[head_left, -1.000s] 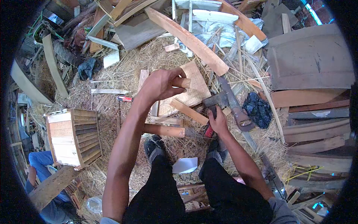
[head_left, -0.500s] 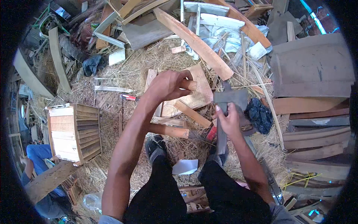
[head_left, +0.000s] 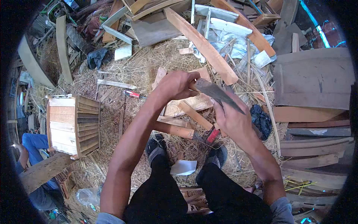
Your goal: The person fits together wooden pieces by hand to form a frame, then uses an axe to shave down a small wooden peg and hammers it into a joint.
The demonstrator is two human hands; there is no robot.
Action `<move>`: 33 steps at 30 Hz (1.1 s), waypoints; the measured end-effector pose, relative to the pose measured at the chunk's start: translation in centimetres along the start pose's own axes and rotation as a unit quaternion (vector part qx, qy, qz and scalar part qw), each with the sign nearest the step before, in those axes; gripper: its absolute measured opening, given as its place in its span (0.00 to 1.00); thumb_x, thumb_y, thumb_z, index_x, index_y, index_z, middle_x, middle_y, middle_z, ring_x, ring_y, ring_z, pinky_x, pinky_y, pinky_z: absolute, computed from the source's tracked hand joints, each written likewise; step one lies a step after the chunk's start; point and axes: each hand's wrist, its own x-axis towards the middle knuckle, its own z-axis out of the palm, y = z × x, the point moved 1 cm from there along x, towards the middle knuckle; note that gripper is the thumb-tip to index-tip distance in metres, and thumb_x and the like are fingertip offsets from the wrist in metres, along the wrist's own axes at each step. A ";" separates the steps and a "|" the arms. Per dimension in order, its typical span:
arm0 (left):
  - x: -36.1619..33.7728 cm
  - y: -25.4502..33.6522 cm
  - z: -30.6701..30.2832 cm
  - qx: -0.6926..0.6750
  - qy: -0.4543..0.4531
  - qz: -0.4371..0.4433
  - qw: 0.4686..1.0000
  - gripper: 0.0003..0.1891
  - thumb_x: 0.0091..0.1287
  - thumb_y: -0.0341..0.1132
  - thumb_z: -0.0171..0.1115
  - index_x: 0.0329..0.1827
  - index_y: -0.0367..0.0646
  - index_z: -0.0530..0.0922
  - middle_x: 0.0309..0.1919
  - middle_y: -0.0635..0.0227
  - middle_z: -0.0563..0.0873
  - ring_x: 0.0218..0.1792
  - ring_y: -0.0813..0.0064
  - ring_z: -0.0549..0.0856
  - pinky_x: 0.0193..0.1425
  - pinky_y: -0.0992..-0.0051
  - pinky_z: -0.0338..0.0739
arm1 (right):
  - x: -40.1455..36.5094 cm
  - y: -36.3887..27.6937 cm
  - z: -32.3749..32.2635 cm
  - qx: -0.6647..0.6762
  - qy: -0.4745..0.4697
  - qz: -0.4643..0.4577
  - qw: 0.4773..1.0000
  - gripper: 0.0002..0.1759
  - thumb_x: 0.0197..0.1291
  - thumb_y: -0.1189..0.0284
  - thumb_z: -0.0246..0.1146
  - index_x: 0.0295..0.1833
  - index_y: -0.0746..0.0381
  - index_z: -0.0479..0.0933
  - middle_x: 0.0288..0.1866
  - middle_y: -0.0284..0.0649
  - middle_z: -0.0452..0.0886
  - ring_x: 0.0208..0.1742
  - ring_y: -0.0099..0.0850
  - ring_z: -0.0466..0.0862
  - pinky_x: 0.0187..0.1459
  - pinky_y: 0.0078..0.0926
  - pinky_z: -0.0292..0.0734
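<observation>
My left hand [head_left: 177, 85] is closed on a small wood piece [head_left: 193, 89], most of it hidden by my fingers. In my right hand [head_left: 235, 118] is a hatchet [head_left: 220, 94], gripped close to its broad grey head. The head is raised, and its end overlaps the wood piece in this view. Below both hands lies a flat wooden board [head_left: 186, 107] on the straw, with a narrow wood strip [head_left: 195, 115] across its near edge. Nearer my feet are a tool with a round wooden handle [head_left: 173, 129] and a red-handled tool [head_left: 213, 136].
A slatted wooden crate [head_left: 61, 127] stands at left, beside a person in blue jeans [head_left: 35, 145]. A red screwdriver [head_left: 131, 93] lies on the straw. Curved planks [head_left: 201, 44] lie ahead; stacked boards [head_left: 313, 147] and a black plastic bag [head_left: 261, 121] are at right.
The hatchet has swung up and left toward my left hand, its head turned from flat to slanted. My left hand still holds the wood piece. The view has shifted slightly.
</observation>
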 end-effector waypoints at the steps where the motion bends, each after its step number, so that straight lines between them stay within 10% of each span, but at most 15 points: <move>1: 0.0 -0.1 0.0 -0.003 0.005 0.006 1.000 0.21 0.54 0.43 0.76 0.48 0.47 0.81 0.33 0.57 0.89 0.39 0.50 0.88 0.42 0.54 0.82 | 0.0 0.2 0.3 -0.010 -0.009 0.006 1.000 0.15 0.67 0.71 0.62 0.56 0.67 0.79 0.48 0.55 0.84 0.49 0.51 0.85 0.54 0.46 0.79; 16: -0.1 -0.3 0.3 0.013 0.004 0.022 1.000 0.21 0.54 0.42 0.79 0.48 0.48 0.82 0.35 0.59 0.89 0.39 0.52 0.89 0.42 0.58 0.82 | -10.5 14.7 13.9 0.113 0.017 0.249 0.962 0.24 0.65 0.62 0.67 0.57 0.70 0.75 0.40 0.62 0.85 0.42 0.62 0.85 0.46 0.53 0.79; 19: -0.1 -0.2 0.1 0.010 0.007 0.023 1.000 0.21 0.54 0.42 0.79 0.48 0.48 0.82 0.35 0.60 0.89 0.38 0.53 0.89 0.42 0.58 0.82 | -11.0 14.0 14.4 0.131 -0.003 0.292 0.947 0.17 0.67 0.65 0.67 0.52 0.68 0.80 0.40 0.55 0.87 0.40 0.48 0.89 0.44 0.40 0.81; 24: -0.1 0.0 0.1 0.017 0.005 0.012 1.000 0.21 0.55 0.42 0.78 0.49 0.48 0.82 0.35 0.59 0.89 0.38 0.53 0.89 0.42 0.58 0.82 | -6.8 6.5 7.1 0.199 0.098 0.232 0.947 0.12 0.66 0.75 0.67 0.49 0.71 0.76 0.42 0.54 0.87 0.38 0.43 0.89 0.40 0.34 0.81; 33: -0.2 -0.1 0.2 0.027 0.042 0.027 0.998 0.22 0.53 0.43 0.77 0.48 0.48 0.81 0.31 0.55 0.88 0.38 0.48 0.88 0.42 0.52 0.81 | 0.5 0.9 -0.4 -0.030 0.001 -0.021 0.999 0.11 0.66 0.74 0.64 0.51 0.66 0.81 0.42 0.54 0.86 0.42 0.52 0.86 0.45 0.44 0.82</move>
